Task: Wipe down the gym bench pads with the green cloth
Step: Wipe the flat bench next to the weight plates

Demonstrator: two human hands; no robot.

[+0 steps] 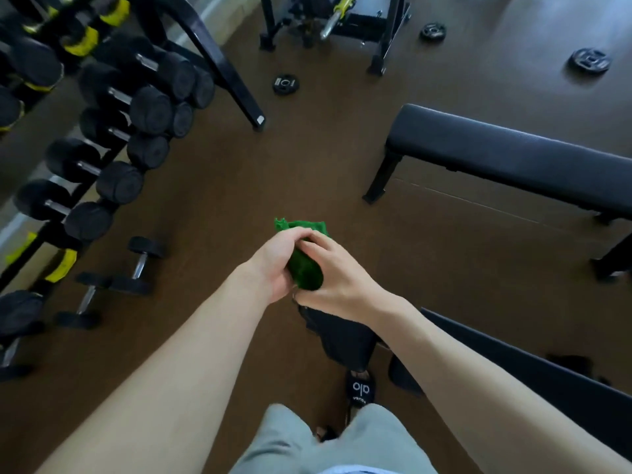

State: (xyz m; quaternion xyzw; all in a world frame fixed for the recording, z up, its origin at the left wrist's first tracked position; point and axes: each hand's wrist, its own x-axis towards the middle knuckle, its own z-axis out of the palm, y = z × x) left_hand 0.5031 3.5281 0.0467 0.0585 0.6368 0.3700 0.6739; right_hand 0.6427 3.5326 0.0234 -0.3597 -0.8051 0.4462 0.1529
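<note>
The green cloth (305,265) is bunched up in front of me, held between both hands above the brown floor. My left hand (275,265) grips its left side and my right hand (337,278) closes over its right side; a green corner sticks out above the fingers. A dark cloth (338,333) hangs below my right hand. A flat bench with a black pad (506,155) stands to the right, well apart from the hands. The edge of a second black bench (533,371) runs along the lower right, under my right forearm.
A rack of black dumbbells (113,131) fills the left side. Two loose dumbbells (113,278) lie on the floor beside it. Weight plates (285,84) lie on the floor farther off, near a black machine frame (328,25). My sandalled foot (360,391) is below.
</note>
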